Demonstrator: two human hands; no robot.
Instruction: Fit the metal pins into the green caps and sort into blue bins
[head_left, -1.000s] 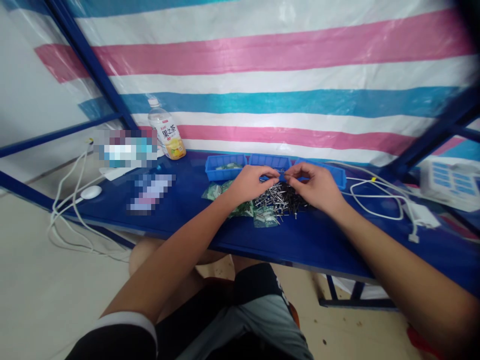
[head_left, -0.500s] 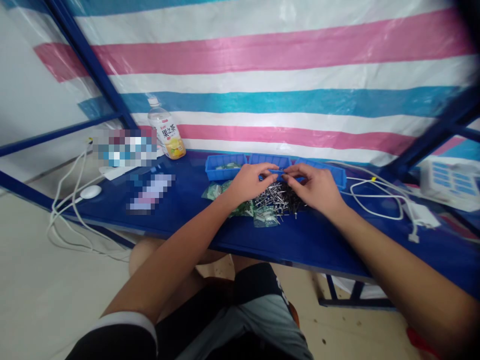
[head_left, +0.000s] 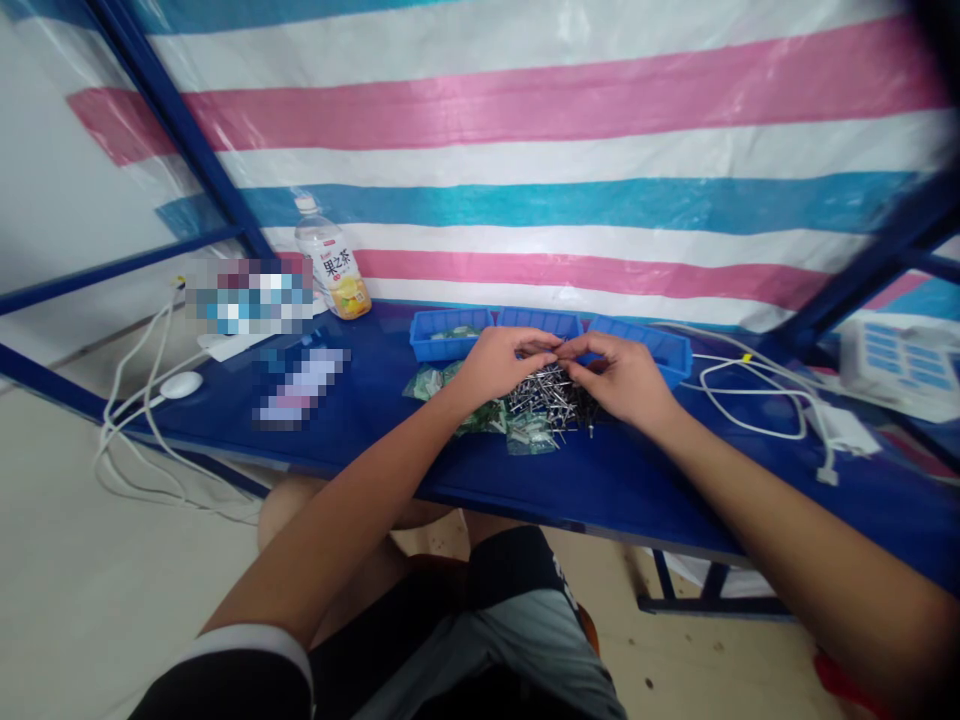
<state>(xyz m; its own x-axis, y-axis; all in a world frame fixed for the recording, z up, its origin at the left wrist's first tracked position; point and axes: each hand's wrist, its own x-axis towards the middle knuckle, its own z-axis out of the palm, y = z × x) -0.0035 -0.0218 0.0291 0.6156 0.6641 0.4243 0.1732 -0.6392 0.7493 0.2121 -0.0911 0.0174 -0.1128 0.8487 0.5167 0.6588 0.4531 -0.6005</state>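
Note:
My left hand [head_left: 504, 362] and my right hand [head_left: 621, 376] meet fingertip to fingertip over a heap of thin metal pins [head_left: 553, 400], which look like rivets or nails. Both hands are closed in a pinch; whatever lies between the fingertips is too small to make out. Left of the heap are small greenish clear plastic packets [head_left: 531, 432]. Behind the hands stand three blue bins: a left bin [head_left: 450, 347] with some packets in it, a middle bin [head_left: 541, 321] partly covered by my fingers, and a right bin [head_left: 671, 355] partly behind my right hand.
On the blue table [head_left: 360, 400], a drink bottle [head_left: 337, 265] stands at the back left. White cables [head_left: 750, 400] and a plug adapter [head_left: 844, 428] lie to the right. A white cable with a round puck [head_left: 181, 384] hangs at the left edge. Striped sheeting [head_left: 525, 110] closes the back.
My right hand has shifted slightly left, so its fingertips now touch or overlap those of my left hand. The left hand has barely moved.

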